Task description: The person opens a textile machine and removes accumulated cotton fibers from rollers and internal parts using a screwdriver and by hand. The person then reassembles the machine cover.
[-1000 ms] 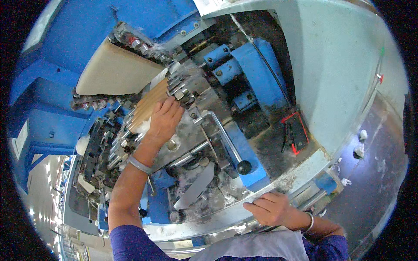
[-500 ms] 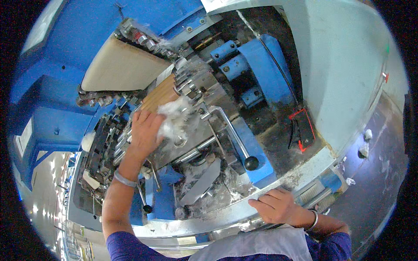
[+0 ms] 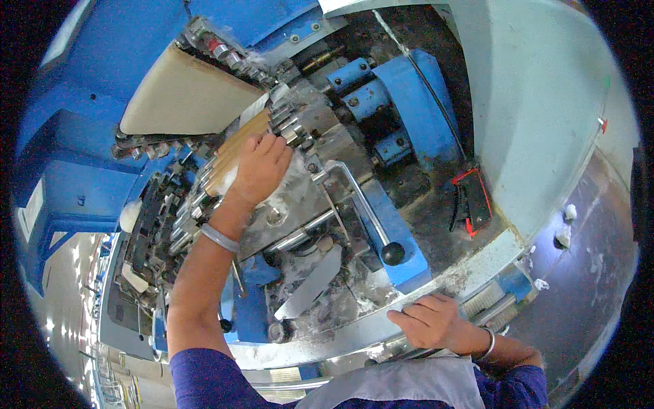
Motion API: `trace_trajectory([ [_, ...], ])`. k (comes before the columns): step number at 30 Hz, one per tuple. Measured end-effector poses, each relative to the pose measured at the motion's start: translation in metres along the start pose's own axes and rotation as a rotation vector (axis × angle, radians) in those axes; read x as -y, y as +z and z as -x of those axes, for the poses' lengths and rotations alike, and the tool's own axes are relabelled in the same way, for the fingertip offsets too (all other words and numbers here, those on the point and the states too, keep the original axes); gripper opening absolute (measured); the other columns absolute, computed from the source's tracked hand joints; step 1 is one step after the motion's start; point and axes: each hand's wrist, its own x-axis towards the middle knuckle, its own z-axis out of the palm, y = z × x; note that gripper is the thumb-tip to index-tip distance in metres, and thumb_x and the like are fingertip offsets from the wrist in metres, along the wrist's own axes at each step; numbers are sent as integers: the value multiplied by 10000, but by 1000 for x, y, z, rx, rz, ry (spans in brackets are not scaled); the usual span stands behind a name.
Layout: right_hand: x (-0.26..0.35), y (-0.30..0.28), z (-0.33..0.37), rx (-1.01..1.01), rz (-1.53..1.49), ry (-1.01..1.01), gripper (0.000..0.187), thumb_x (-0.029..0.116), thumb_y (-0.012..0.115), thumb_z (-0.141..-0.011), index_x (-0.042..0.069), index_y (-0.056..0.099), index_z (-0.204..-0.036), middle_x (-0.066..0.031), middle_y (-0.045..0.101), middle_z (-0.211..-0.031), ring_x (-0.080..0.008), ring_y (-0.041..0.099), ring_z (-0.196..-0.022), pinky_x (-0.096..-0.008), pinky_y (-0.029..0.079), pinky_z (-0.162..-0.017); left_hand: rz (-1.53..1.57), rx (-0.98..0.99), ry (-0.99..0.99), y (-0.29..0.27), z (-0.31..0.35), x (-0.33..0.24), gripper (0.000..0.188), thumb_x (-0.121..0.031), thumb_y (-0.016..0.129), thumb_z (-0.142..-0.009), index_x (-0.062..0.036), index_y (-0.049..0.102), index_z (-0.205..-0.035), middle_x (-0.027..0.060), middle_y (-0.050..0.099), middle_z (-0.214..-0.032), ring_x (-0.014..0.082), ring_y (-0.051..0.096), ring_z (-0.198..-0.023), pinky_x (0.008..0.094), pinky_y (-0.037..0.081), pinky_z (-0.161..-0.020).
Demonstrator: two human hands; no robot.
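My left hand (image 3: pixel 262 167) lies over the metal and tan rollers (image 3: pixel 242 140) of a machine, its fingers curled closed around white fluff. Some of that fluff (image 3: pixel 229 180) pokes out beside the wrist, and a thin veil of it spreads over the metal plate to the right. A grey band circles this wrist. Low on the right, my right hand (image 3: pixel 430 322) is closed and rests at the machine's pale front edge (image 3: pixel 368 330). Its palm side is hidden, so what it holds, if anything, does not show.
A bent steel lever with a black knob (image 3: pixel 393 253) rises right of the rollers. A padded cream flap (image 3: pixel 191 95) stands tilted behind them. Blue bearing blocks (image 3: pixel 368 99) sit far right, near a red-and-black part (image 3: pixel 472 204). Fluff scraps (image 3: pixel 562 236) lie on the floor.
My left hand has moved right and farther across the rollers. The fluff clump that stood beside it is now mostly under the hand. My right hand stays in place.
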Motion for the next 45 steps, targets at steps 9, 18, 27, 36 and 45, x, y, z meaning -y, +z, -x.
trace_trajectory([
  [9,-7,-5,2,-2,14,-88,346,94,660,-626,104,709,-968,26,579,-758,-130,545,-646,-255,449,-520,309,227,-301,-28,-11,-23,261,-75,672,-620,-93,620,-876,74,572,-906,250,533,-935,407,385,-839],
  [18,-9,-3,0,50,56,-121,374,116,677,-622,113,711,-994,33,566,-759,-127,530,-648,-246,430,-517,176,119,-157,-78,-2,-16,289,-108,611,-685,-112,657,-970,50,540,-882,245,518,-906,440,385,-903],
  [27,-9,-2,0,27,52,-101,369,100,671,-620,124,720,-985,47,552,-742,-125,538,-652,-244,427,-502,37,25,78,-6,-3,8,210,-146,598,-738,-118,627,-944,35,556,-964,219,519,-1007,407,395,-914],
  [36,-12,2,3,45,-23,-60,375,116,669,-606,126,722,-977,41,560,-744,-125,545,-660,-248,422,-488,274,73,-99,-4,0,-6,198,-167,588,-706,-102,606,-892,53,575,-967,226,521,-1043,394,381,-912],
  [45,-7,3,-3,93,44,-48,396,108,651,-608,123,706,-999,26,540,-757,-130,512,-618,-255,411,-488,152,45,-225,-66,4,-1,222,-156,595,-735,-137,618,-954,50,561,-902,236,527,-952,432,383,-895],
])
